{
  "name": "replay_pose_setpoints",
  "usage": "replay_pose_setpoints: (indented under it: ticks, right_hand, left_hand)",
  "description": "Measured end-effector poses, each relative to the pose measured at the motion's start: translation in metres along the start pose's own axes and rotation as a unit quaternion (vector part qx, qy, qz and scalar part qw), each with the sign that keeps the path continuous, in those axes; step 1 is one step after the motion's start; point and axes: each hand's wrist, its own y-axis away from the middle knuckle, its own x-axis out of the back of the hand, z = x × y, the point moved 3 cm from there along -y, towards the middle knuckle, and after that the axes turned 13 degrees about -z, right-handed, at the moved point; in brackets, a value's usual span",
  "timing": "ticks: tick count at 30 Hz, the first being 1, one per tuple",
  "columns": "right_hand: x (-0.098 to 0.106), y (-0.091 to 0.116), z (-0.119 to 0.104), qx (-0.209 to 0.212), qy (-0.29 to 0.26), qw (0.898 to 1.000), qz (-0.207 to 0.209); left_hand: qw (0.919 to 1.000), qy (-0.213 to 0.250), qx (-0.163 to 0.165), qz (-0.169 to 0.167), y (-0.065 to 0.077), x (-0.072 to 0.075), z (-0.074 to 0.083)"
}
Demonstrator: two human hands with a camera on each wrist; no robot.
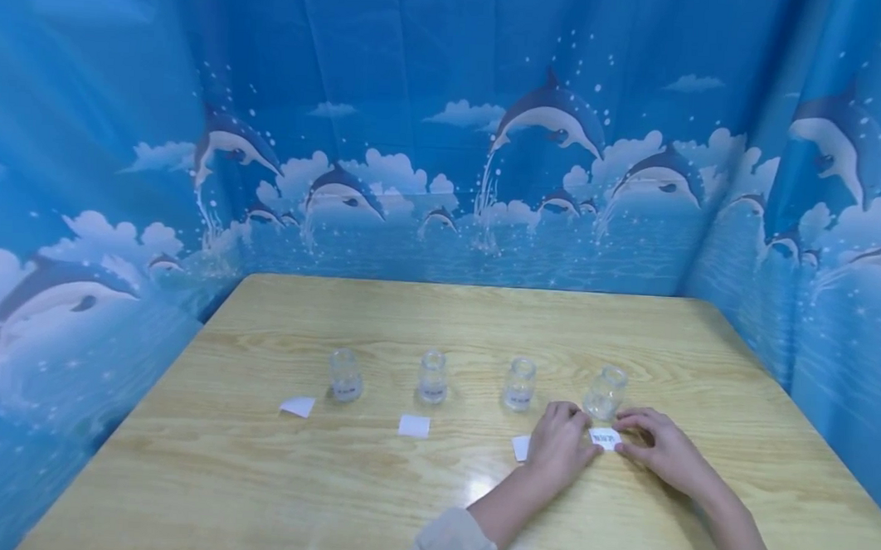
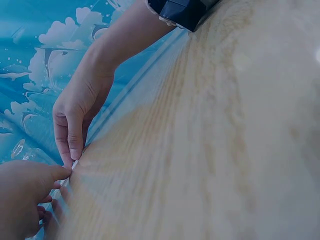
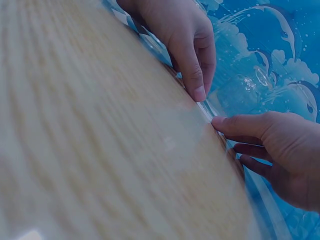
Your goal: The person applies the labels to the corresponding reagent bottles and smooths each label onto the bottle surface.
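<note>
Left hand (image 1: 560,444) and right hand (image 1: 663,451), white card (image 1: 605,438) in fingertip grip, wood-grain table (image 1: 287,483) beneath, blue dolphin-print curtain (image 1: 391,73) behind.

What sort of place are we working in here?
Probably a staged booth rather than a lived-in room: a dolphin-print curtain screens the back and both sides of the table, where four clear jars stand spaced in a row.

Dark print on white card (image 1: 605,438), on three jars (image 1: 432,378), unreadable
</note>
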Motion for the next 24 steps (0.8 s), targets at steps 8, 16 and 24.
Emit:
replay_pose_setpoints:
  ticks: [8,16,24]
  right_hand:
    - [-0.0005,-0.0016,0.0,-0.002,-0.004,1.0,-0.004]
    - [-0.0008,-0.001,-0.0008,-0.015,-0.004,1.0,-0.009]
    - [0.0001,0.0003,-0.0015,-0.016,0.0,1.0,-0.012]
  left_hand:
    - [0.9999,-0.012,-0.007,0.005,0.0002,-0.0009,-0.0003]
    - [0.9999,-0.004,-0.008,0.011,0.0003,-0.0014,0.0008]
    - [0.9993,-0.026,-0.016,0.021,-0.0003,-0.0013,0.0018]
